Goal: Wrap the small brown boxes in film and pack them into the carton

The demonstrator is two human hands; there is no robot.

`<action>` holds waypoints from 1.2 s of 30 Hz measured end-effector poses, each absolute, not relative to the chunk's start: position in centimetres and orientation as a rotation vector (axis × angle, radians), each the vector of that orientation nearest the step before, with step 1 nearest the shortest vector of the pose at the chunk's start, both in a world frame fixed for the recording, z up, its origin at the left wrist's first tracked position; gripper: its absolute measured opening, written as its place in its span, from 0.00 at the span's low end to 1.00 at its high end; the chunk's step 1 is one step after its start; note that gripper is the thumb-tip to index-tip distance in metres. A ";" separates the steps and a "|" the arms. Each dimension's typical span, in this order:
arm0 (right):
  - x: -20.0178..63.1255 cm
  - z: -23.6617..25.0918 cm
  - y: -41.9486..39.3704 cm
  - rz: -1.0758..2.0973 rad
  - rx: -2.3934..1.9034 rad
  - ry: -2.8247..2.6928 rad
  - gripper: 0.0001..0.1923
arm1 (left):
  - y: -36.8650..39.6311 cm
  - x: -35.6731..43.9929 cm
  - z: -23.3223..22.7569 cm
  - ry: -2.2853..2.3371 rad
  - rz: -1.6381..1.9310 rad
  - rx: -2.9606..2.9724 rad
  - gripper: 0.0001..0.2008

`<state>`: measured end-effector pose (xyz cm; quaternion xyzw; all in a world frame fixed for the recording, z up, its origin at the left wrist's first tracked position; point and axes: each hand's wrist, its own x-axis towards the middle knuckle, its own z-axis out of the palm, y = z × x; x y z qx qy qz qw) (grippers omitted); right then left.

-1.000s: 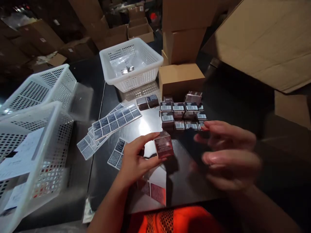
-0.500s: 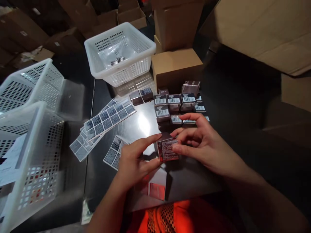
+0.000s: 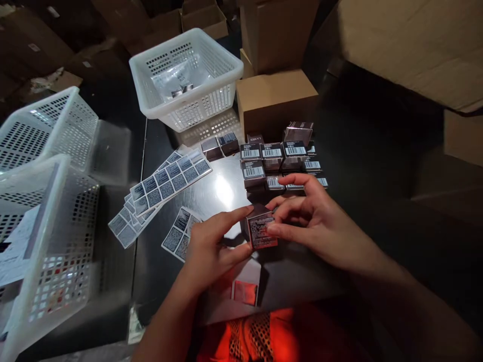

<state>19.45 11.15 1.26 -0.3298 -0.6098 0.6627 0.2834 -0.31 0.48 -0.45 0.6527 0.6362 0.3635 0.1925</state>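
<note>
Between the thumb and fingers of my left hand (image 3: 213,241) is a small dark box (image 3: 261,232), tilted so a side with fine printed text faces me. My right hand (image 3: 309,213) is at the box's right edge: the thumb lies on the printed side, other fingers curl by the top corner, and the index finger is raised. Beneath my left hand lies a sticker sheet (image 3: 176,234) with square labels, partly covered. A white sheet with a label (image 3: 245,291) shows below the box, lit red.
Several small barcoded boxes (image 3: 252,170) stand stacked beyond my hands, before a brown carton (image 3: 277,93). More label sheets (image 3: 166,183) fan out at left. A white basket (image 3: 188,108) stands behind, with other translucent baskets (image 3: 60,261) at far left.
The small box has turned slightly in my left hand, its printed side facing me a little more squarely. My right hand has barely moved. The view has shifted slightly.
</note>
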 end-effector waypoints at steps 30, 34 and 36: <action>18.6 -0.2 10.2 1.054 -0.671 -1.965 0.25 | 0.5 -0.9 -0.4 2.308 1.348 1.443 0.29; 17.5 -0.9 9.0 1.275 -0.379 -2.264 0.20 | 1.0 -1.6 -0.6 2.387 1.385 1.327 0.30; 17.1 -1.3 8.6 1.269 -0.352 -2.264 0.13 | 1.2 -1.8 -0.7 2.404 1.362 1.310 0.30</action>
